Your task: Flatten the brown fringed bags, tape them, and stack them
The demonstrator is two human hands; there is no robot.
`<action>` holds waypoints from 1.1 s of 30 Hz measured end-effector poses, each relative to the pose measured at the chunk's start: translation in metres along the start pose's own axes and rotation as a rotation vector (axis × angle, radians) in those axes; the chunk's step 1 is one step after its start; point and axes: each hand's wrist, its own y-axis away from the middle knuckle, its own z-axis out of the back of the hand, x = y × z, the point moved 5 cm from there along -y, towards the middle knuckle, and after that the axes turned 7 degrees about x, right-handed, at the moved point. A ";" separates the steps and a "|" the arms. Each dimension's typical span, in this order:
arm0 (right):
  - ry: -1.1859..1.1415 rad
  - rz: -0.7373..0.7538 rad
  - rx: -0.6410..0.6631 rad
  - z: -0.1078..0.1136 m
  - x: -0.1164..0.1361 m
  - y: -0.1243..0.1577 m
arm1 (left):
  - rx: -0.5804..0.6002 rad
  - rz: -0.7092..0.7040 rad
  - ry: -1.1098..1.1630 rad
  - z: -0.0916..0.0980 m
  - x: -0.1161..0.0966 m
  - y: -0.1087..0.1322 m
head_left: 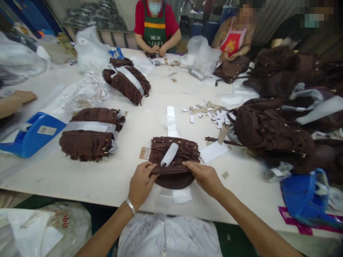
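In front of me a brown fringed bag [175,180] lies on the table, with gold eyelets along its far edge. My left hand [141,184] pinches its near left side, thumb and fingers at the edge. On the opposite side my right hand [206,176] grips the near right edge. A rolled piece of white paper [169,155] rests on top of the bag. Under it runs a white strip [172,121], which shows beyond the far edge; white paper [182,196] also sticks out on my side. A small tan tag [144,153] lies at the bag's left.
Two wrapped brown bags [91,134] lie to the left and farther back. Blue tape dispensers stand left [34,134] and right [305,198]. Scattered paper strips [214,112] and piled brown bags [276,132] occupy the right. Co-workers [158,32] work across the table; another person's hand [23,96] shows left.
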 end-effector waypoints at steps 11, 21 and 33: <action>0.567 0.231 -0.117 -0.033 0.012 0.035 | -0.080 -0.392 -0.231 -0.023 0.015 0.014; 0.560 0.150 -0.056 -0.055 0.009 0.060 | -0.027 -0.490 -0.466 -0.031 0.023 0.028; 0.359 0.077 -0.100 -0.050 0.009 0.056 | -0.004 -0.744 -0.472 -0.047 -0.078 0.005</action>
